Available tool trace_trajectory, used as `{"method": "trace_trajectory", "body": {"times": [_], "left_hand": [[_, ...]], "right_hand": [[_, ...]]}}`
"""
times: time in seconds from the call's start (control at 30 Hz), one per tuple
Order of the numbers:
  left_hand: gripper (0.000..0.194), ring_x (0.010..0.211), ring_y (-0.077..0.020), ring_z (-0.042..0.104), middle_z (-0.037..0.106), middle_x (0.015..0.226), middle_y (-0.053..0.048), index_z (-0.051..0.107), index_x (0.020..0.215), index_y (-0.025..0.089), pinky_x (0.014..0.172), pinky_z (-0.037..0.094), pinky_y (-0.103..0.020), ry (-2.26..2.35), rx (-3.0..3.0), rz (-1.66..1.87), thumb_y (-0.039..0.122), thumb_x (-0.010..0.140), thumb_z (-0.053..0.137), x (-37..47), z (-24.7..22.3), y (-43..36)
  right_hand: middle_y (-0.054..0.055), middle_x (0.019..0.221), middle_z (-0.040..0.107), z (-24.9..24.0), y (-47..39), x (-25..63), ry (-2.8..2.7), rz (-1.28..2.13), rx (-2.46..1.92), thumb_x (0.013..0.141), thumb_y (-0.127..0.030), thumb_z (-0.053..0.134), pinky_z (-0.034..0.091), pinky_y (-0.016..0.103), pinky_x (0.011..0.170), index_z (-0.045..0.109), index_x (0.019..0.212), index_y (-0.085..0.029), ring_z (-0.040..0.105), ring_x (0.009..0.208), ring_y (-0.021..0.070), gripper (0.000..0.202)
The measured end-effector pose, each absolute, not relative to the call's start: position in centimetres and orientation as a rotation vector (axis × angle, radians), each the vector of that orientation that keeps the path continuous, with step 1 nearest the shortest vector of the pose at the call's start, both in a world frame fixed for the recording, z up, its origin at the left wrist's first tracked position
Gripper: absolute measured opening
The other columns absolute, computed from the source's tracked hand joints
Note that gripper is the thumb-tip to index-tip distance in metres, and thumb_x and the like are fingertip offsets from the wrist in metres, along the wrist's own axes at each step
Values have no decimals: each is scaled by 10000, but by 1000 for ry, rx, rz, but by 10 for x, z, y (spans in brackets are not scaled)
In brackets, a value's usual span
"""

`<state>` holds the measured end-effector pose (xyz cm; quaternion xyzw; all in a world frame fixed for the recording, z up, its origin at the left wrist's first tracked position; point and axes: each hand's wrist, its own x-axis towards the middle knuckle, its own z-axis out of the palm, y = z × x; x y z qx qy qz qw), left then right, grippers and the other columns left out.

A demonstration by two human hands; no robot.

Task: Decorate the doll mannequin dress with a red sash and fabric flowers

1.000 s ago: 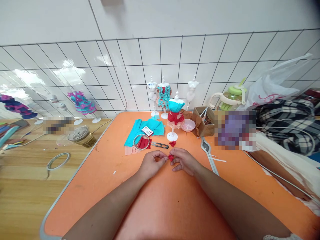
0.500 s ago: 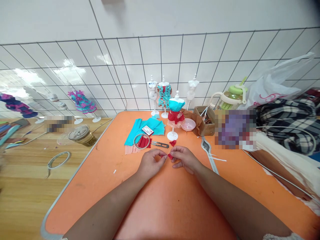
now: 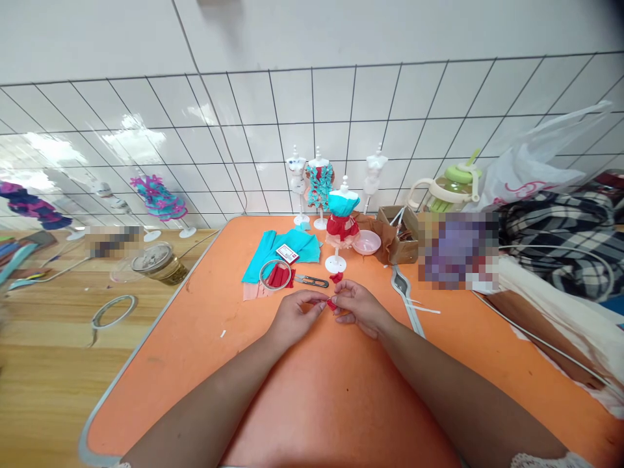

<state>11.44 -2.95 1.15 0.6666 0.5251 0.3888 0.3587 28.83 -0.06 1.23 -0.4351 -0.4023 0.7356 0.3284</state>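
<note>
A small piece of red cloth (image 3: 332,304) is pinched between my two hands, above the orange table. My left hand (image 3: 298,316) closes its thumb and forefinger at the cloth's left edge. My right hand (image 3: 361,308) grips the cloth from the right with its fingertips. Just beyond the fingers lies another red scrap (image 3: 336,277). Black thread snips (image 3: 312,281) rest to its left, beside a metal ring (image 3: 263,275) around folded red fabric (image 3: 279,275). A small dress form (image 3: 344,205) in a turquoise top and red skirt stands behind the scrap.
Turquoise cloth (image 3: 257,260) with a white card (image 3: 286,253) lies at the back left. A pink dish (image 3: 366,242) and a cardboard box (image 3: 405,250) are at the back right. More dress forms (image 3: 320,185) stand by the tiled wall.
My left fingertips have moved slightly right, closer to my right hand, and less red cloth shows between them. My right hand's fingers have shifted a little.
</note>
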Motion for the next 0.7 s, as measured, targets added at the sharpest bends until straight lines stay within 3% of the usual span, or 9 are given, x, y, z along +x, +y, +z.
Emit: {"method": "trace_trajectory", "body": {"times": [0.2, 0.33, 0.43, 0.57, 0.7], "left_hand": [[154, 772, -166, 663, 723, 839, -34, 699, 852, 187, 754, 531, -279, 1323, 1591, 1021, 288, 764, 623, 117, 9, -30], [177, 728, -170, 661, 712, 774, -45, 679, 838, 161, 721, 531, -293, 1268, 1408, 1067, 307, 742, 648, 114, 14, -26], [194, 687, -164, 650, 695, 717, -40, 672, 838, 147, 699, 526, -295, 1201, 1281, 1106, 312, 737, 658, 111, 16, -23], [208, 680, -160, 640, 684, 694, -29, 670, 857, 146, 704, 518, -296, 1166, 1282, 1056, 325, 756, 643, 111, 14, -23], [215, 798, -181, 650, 709, 822, -56, 685, 883, 166, 785, 507, -315, 1224, 1522, 973, 338, 810, 580, 114, 14, -27]], "right_hand": [[-37, 671, 585, 10, 2, 294, -1004, 2064, -1082, 635, -312, 712, 521, 229, 552, 518, 844, -211, 563, 573, 86, 302], [59, 1016, 621, 13, 0, 296, -1222, 1891, -973, 735, -462, 614, 540, 260, 610, 588, 958, -216, 603, 884, 172, 333], [60, 1174, 573, 17, -3, 293, -1558, 1507, -923, 714, -419, 665, 527, 255, 656, 573, 1108, -260, 563, 1014, 198, 435], [42, 989, 636, 13, -4, 288, -1760, 1161, -1006, 730, -322, 653, 511, 269, 671, 649, 974, -238, 597, 871, 174, 258], [20, 796, 626, 6, -1, 288, -1654, 1212, -1106, 748, -327, 614, 509, 264, 618, 634, 898, -213, 594, 757, 159, 189]]}}
